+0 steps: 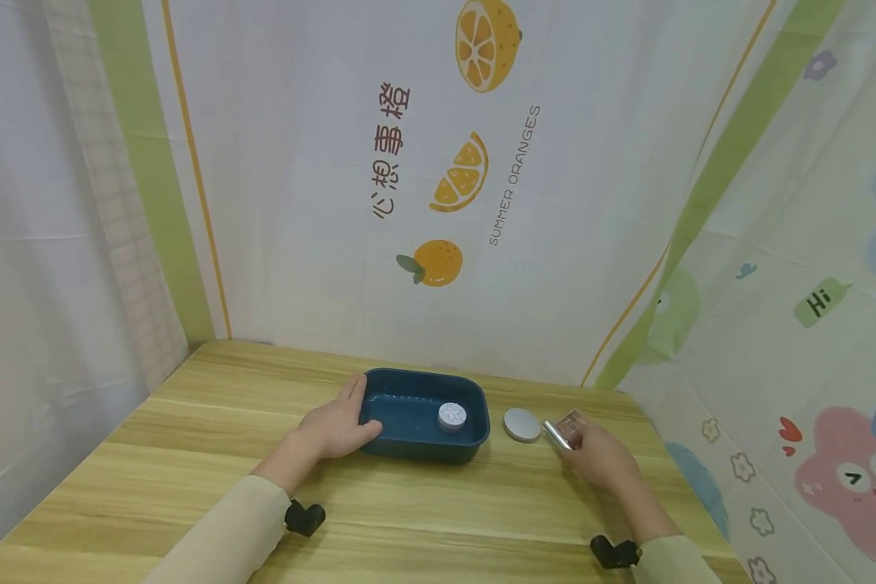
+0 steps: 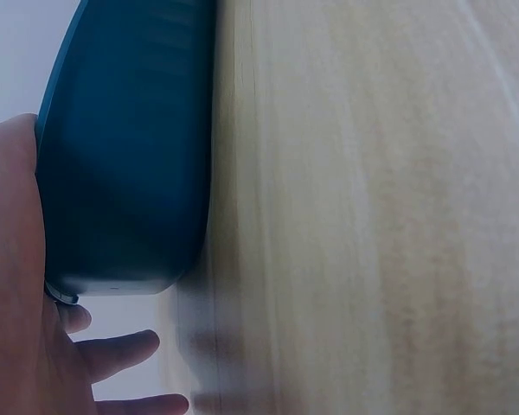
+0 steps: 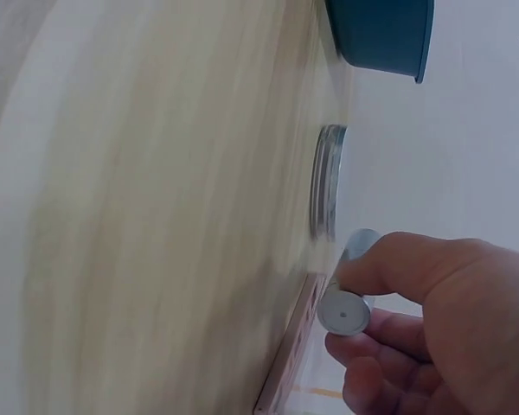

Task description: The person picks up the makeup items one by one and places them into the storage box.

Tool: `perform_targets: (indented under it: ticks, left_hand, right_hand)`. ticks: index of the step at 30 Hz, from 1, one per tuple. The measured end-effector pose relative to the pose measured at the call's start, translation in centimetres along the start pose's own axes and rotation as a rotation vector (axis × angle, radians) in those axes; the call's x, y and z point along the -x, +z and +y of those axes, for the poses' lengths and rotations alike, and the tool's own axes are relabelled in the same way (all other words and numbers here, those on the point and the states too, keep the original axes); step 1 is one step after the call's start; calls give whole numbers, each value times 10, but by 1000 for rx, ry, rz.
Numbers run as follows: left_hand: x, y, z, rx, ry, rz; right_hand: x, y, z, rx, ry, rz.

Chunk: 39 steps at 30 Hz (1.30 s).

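At the left end of a dark blue bin (image 1: 425, 449), my left hand (image 1: 339, 426) holds the end wall, thumb over the rim and fingers along the outside. Its outer fingers stretch past the bin in the left wrist view. Inside the bin, toward the right, lies a white round patterned case (image 1: 452, 416). My right hand (image 1: 604, 456) pinches a slim silver tube (image 3: 343, 312) between thumb and fingers, its pale round end facing the right wrist camera. Under the tube, a pinkish-brown gridded palette (image 1: 571, 423) lies partly hidden by the hand.
A flat round silver tin (image 1: 521, 424) lies on the wooden table (image 1: 423, 519) between the bin and the right hand. Behind the table hangs a white curtain (image 1: 299, 203) with orange prints; another printed curtain (image 1: 788, 357) hangs along the right side.
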<state>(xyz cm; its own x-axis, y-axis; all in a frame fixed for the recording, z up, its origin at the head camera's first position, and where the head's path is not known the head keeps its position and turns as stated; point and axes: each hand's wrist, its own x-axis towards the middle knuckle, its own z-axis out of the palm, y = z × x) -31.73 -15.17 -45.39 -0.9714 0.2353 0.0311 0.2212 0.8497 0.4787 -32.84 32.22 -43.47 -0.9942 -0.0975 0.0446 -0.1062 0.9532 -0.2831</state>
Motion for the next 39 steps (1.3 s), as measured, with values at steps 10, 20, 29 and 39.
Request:
perform_targets:
  ticks: [10, 20, 29, 39]
  left_hand:
    - [0, -1, 3, -16, -4, -13]
    - [1, -1, 3, -7, -6, 1]
    - [3, -1, 5, -10, -4, 0]
    - [0, -1, 1, -19, -14, -5]
  right_hand:
    - [-7, 0, -16, -51, -26, 37]
    - [-13, -3, -37, -49, -35, 39]
    - [-20, -1, -62, -44, -61, 30]
    - [-30, 3, -89, -83, -110, 60]
